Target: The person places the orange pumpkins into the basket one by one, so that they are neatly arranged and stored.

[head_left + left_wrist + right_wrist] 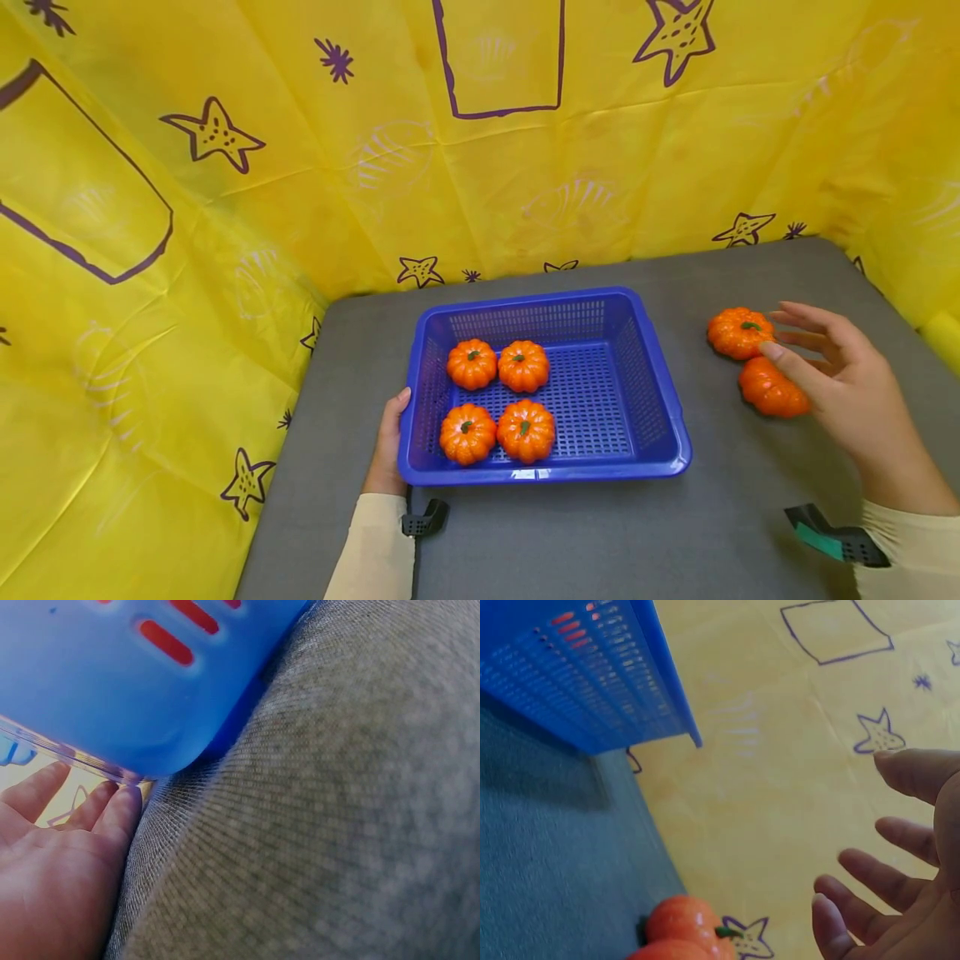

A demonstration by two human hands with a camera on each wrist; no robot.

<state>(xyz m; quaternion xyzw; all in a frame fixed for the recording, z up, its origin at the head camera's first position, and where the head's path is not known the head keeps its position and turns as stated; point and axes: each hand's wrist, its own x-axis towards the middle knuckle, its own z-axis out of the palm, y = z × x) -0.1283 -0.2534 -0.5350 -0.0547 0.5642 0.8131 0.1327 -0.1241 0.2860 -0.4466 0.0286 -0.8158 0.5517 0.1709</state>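
A blue plastic basket (pixel 540 475) sits on the table with several small orange pumpkins (pixel 527 431) in its left half. My left hand (pixel 389 446) holds the basket's left rim; in the left wrist view its fingertips touch the rim's underside. To the right of the basket, two more pumpkins lie close together on the table: one farther back (pixel 737 333) with a green stem, and one nearer (pixel 771 388), partly covered by my right hand (pixel 855 392). That hand hovers above them, thumb and fingers spread apart, holding nothing.
The grey cloth-covered table (pixel 540 542) is bounded at the back and sides by a yellow sheet (pixel 480 183) with starfish drawings. Black straps with small modules (pixel 425 518) sit on both wrists.
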